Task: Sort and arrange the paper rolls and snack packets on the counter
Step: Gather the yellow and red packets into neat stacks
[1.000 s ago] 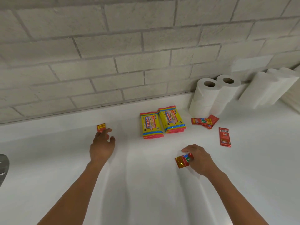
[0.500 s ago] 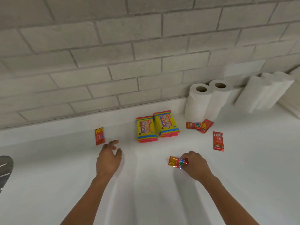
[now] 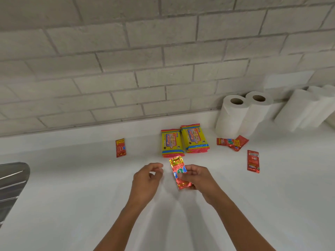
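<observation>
My right hand (image 3: 196, 177) grips a small red foil snack sachet (image 3: 178, 173), lifted upright above the white counter (image 3: 72, 205). My left hand (image 3: 147, 180) hovers just left of it, fingers curled and apart, holding nothing. Two stacks of yellow snack packets (image 3: 184, 140) lie side by side behind the hands. One red sachet (image 3: 120, 148) lies alone to the left. Two overlapping red sachets (image 3: 233, 142) and a single one (image 3: 253, 161) lie to the right. Two upright paper rolls (image 3: 241, 115) stand by the wall, with more rolls (image 3: 308, 109) leaning at the far right.
A grey brick wall (image 3: 145, 60) backs the counter. A metal drainer edge (image 3: 10, 185) shows at the far left.
My right hand has lifted the foil sachet off the counter and turned it upright. My left hand has moved right from the lone red sachet toward the held one.
</observation>
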Motion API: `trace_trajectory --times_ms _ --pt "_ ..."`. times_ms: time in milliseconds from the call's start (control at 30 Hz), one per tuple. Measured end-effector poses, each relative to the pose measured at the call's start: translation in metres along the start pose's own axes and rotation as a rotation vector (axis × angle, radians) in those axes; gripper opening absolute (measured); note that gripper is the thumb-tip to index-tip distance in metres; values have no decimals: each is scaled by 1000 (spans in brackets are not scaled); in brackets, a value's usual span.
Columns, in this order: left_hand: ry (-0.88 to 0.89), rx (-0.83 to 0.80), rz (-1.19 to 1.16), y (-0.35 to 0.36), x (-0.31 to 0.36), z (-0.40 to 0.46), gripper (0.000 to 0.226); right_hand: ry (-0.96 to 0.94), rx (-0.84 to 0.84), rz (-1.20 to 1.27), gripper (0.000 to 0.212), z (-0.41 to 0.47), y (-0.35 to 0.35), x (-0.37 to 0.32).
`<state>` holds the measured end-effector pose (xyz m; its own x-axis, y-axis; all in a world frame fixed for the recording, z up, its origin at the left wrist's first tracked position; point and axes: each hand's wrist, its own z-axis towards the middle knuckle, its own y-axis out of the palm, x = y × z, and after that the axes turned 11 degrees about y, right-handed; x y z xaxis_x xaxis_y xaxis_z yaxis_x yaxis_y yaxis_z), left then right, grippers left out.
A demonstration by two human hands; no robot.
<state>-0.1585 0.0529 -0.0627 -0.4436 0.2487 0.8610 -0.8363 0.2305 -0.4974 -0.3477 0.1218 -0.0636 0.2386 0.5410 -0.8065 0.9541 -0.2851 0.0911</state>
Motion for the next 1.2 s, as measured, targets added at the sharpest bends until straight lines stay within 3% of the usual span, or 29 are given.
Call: trace_trajectory --times_ms 467,833,1200 --pt "-225 -7 -221 -37 -20 8 10 -27 -124 39 34 19 83 -9" --pt "-229 61 30 -91 -77 97 15 34 -16 -1 24 38 96 -1" --pt "-271 38 196 -90 -121 170 23 6 126 -126 12 43 79 9"
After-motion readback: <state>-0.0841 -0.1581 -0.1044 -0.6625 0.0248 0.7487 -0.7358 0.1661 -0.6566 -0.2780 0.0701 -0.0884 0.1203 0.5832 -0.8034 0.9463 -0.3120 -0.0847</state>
